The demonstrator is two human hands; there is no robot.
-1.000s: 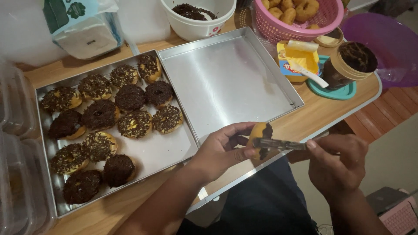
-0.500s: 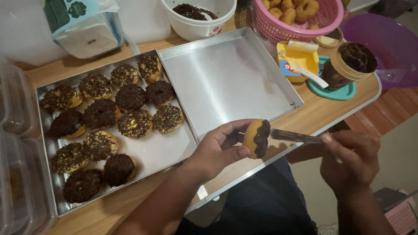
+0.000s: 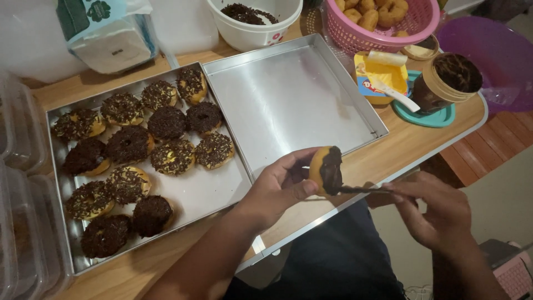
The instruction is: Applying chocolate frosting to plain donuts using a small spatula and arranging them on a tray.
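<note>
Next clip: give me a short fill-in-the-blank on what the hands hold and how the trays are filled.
1. The left hand holds a ____ half coated in chocolate.
2. The right hand presses a thin knife against its ____ coating.
3. The finished doughnuts lie in the ____ of the two metal trays.
4. The metal tray nearer the pink basket is ____.

Missing words: doughnut; chocolate; left; empty

Both forearms bare, no sleeves in view. No rings, watch or gloves on left hand (image 3: 277, 186) or right hand (image 3: 438, 214). Dark navy trousers (image 3: 333, 261) below, plain fabric.
</note>
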